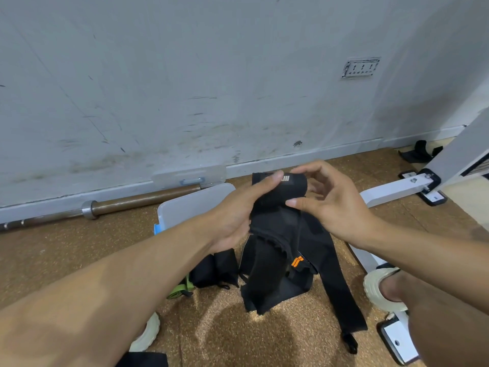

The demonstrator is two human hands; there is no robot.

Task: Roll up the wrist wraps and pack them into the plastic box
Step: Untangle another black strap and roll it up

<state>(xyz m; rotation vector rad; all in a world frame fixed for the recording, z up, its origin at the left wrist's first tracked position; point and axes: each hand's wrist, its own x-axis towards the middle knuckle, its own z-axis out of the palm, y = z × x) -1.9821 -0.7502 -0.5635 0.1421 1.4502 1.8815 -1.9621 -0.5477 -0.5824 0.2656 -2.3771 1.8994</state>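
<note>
A half-rolled black wrist wrap (280, 186) sat raised above the floor (66, 260), its rolled end up by the wall and skirting (185, 88), w/ loose tails (267, 263) hanging down toward the cork-coloured floor. The left hand (238, 213) gripped the roll from its left side, thumb across the top, fingers curled behind. The right hand (325, 202) pinched the right end w/ thumb and forefinger, other fingers loosely spread and holding nothing else.

Likely risk: more than one strap seemed bunched together, so a tail could snag and spring the roll loose if either grip eased; the long strap (341, 282) trailing to the floor could catch under the right foot in its pale sandal (381, 287), just beside it.

The plastic box (193, 205) lay just left of the hands, partly behind the left wrist; whether it was open couldn't be told. A clear lid (189, 176) leaned on the skirting behind it, a barbell (119, 205) alongside. More black wraps (214, 268) and a green strap (182, 287) lay near the left forearm. White frame legs (391, 189) hemmed in the right side. Open floor remained in front, between the feet.
</note>
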